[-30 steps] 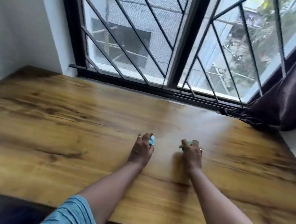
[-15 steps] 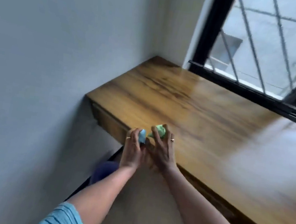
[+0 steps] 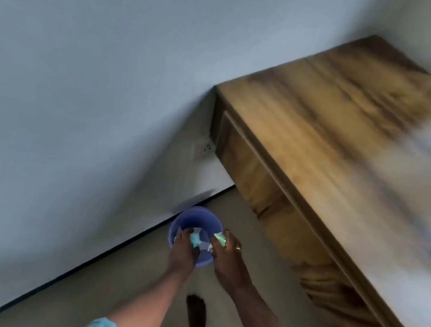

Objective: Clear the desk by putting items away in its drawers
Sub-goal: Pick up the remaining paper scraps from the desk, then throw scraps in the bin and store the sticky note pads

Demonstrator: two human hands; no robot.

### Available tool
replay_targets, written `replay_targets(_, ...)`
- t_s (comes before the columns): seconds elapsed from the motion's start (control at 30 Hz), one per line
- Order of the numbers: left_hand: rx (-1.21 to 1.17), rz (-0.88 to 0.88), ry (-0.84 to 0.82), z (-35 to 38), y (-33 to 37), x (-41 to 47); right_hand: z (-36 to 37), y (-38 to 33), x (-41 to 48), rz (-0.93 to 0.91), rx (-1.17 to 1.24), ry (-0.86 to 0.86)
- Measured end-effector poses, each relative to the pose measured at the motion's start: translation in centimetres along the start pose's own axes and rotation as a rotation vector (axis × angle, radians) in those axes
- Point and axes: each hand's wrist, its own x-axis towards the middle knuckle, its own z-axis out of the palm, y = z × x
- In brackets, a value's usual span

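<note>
Both hands reach down over a blue-purple bin (image 3: 196, 219) that stands on the floor by the wall. My left hand (image 3: 183, 249) pinches a small light-blue scrap (image 3: 195, 240) above the bin's mouth. My right hand (image 3: 226, 258) pinches a small green scrap (image 3: 220, 238) at the bin's right rim. Pale scraps lie inside the bin. The wooden desk (image 3: 350, 131) fills the right of the view, its top blurred, with closed drawer fronts (image 3: 251, 173) along its near side.
A grey-white wall takes up the left, with a socket (image 3: 204, 148) low beside the desk's corner. A dark skirting line runs along the beige floor (image 3: 139, 276). A dark foot (image 3: 195, 317) shows below the hands.
The view has swung from the desk top down to the floor. Both hands, still pinching their scraps, have moved off the desk edge and down over the bin.
</note>
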Motion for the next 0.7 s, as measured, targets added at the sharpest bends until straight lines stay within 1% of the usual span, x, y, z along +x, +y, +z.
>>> replay_targets(0.03, 0.005, -0.023, 0.008, 1.0, -1.0, 1.7, 1.2, 1.0, 1.2, 0.054, 0.061, 0.003)
replay_targets(0.07, 0.008, -0.052, 0.013, 1.6, -1.5, 3.0, 1.8, 1.4, 2.4, 0.078, 0.020, -0.031)
replay_targets(0.1, -0.015, -0.086, 0.018, 2.4, -2.0, 4.2, 2.8, 2.2, 3.5, 0.067, -0.060, -0.033)
replay_targets(0.13, -0.061, -0.120, 0.008, 3.0, -2.5, 5.3, 4.0, 3.2, 4.4, 0.029, -0.061, -0.053)
replay_targets(0.23, -0.142, -0.099, -0.040, 5.1, -4.1, 8.3, 7.4, 6.3, 6.5, -0.072, -0.125, -0.229)
replay_targets(0.3, -0.159, -0.096, -0.055, 6.6, -5.8, 9.1, 8.7, 7.0, 6.8, -0.147, -0.188, -0.364)
replay_targets(0.33, -0.190, -0.126, -0.050, 7.1, -6.5, 8.9, 9.0, 7.4, 6.6, -0.136, -0.219, -0.421)
replay_targets(0.4, -0.259, -0.186, 0.018, 8.0, -8.1, 7.8, 9.8, 7.3, 5.8, 0.012, -0.181, -0.479)
replay_targets(0.47, -0.364, -0.176, 0.118, 8.4, -8.9, 5.9, 10.0, 6.8, 4.3, 0.063, -0.230, -0.564)
replay_targets(0.53, -0.468, -0.212, 0.168, 8.3, -9.2, 3.7, 10.2, 5.9, 2.8, 0.043, -0.282, -0.631)
replay_targets(0.63, -0.457, -0.384, 0.119, 6.7, -10.2, 0.2, 10.5, 3.1, 1.4, -0.020, -0.383, -0.739)
replay_targets(0.7, -0.467, -0.472, 0.140, 6.3, -11.7, -1.4, 11.0, 0.7, 0.5, -0.102, -0.426, -0.784)
